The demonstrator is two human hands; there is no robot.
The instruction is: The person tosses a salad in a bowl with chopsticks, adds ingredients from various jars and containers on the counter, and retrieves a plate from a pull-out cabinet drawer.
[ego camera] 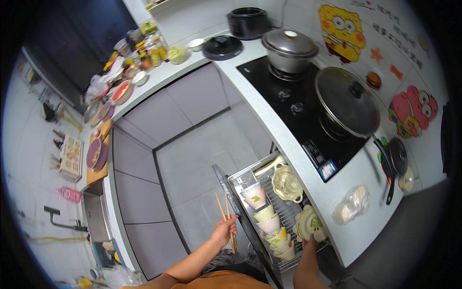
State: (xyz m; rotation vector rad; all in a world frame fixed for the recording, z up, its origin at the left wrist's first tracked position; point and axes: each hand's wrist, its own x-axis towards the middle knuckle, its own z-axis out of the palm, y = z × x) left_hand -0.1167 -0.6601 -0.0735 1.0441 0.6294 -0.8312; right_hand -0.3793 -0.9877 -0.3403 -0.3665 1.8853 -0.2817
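My left hand (224,230) is closed around several wooden chopsticks (221,206), held over the floor beside the open dish drawer (249,224). Inside the drawer, my right hand (308,242) touches the near edge of a decorated plate (311,225) with a scalloped rim; its fingers are partly hidden, so its grip cannot be told. Beyond that plate lies a pale scalloped dish with handles (287,183). Pink, white and yellow bowls (269,224) stand tilted in a row along the drawer's front side.
Above the drawer, the counter holds a bagged pale item (352,205). A lidded wok (346,101) and a lidded pot (290,50) stand on the black gas hob (306,126). A purple bowl (96,153) sits on a wooden board near the sink (97,206).
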